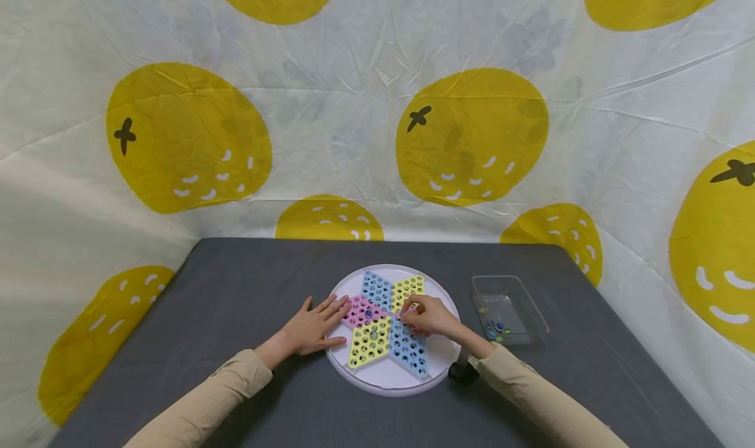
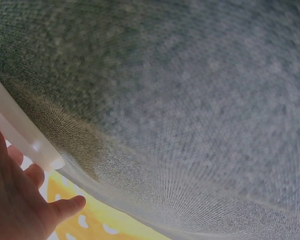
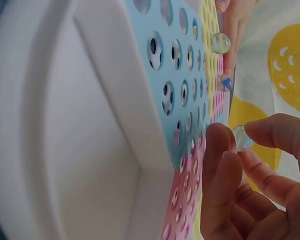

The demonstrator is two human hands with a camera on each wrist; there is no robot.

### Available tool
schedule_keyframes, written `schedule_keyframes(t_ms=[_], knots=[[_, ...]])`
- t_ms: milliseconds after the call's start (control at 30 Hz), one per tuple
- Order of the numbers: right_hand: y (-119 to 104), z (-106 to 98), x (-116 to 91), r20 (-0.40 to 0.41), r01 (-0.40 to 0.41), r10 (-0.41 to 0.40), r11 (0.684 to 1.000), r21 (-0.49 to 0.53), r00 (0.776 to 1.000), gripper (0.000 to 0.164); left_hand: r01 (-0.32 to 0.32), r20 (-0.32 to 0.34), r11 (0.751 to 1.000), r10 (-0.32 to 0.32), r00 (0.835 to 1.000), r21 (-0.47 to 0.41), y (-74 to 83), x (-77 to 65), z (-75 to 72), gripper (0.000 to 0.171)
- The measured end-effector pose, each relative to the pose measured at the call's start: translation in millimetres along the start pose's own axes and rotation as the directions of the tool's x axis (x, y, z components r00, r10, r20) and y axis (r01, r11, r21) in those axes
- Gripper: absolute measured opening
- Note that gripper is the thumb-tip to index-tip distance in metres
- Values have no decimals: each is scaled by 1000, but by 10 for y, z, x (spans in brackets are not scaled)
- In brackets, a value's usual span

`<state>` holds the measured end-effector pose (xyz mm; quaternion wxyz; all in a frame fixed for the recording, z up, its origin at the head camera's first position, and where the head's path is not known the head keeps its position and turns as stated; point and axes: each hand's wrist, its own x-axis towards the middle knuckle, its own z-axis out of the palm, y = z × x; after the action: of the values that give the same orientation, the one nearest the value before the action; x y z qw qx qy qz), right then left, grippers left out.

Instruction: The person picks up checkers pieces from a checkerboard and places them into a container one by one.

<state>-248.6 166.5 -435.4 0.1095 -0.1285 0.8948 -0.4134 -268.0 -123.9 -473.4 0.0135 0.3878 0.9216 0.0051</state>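
Observation:
A round white board [image 1: 383, 390] carries a star of pink, blue and yellow sections full of holes. My right hand [image 1: 430, 315] is over the right of the star, pinching a clear marble [image 3: 243, 139] between thumb and finger. A blue marble [image 1: 368, 314] sits on the pink left section, and a clear yellowish marble [image 3: 220, 43] on the yellow section beside it. With fingers spread, my left hand [image 1: 315, 323] rests on the board's left edge; the left wrist view catches only part of it against the white rim [image 2: 27, 132].
To the right of the board stands a clear plastic box [image 1: 519, 337] with several blue and greenish marbles [image 1: 499, 328] in its near left corner. A dark grey cloth [image 1: 265, 271] covers the table. A white fabric wall with yellow fruit print [image 1: 472, 140] surrounds it.

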Motion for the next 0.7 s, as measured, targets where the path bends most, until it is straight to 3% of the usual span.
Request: schedule_keyframes(t_ms=[700], knots=[[203, -449, -262, -68, -47, 45, 999, -24, 997, 16, 5, 4, 1000, -5, 1000, -5, -9, 11, 26, 72]])
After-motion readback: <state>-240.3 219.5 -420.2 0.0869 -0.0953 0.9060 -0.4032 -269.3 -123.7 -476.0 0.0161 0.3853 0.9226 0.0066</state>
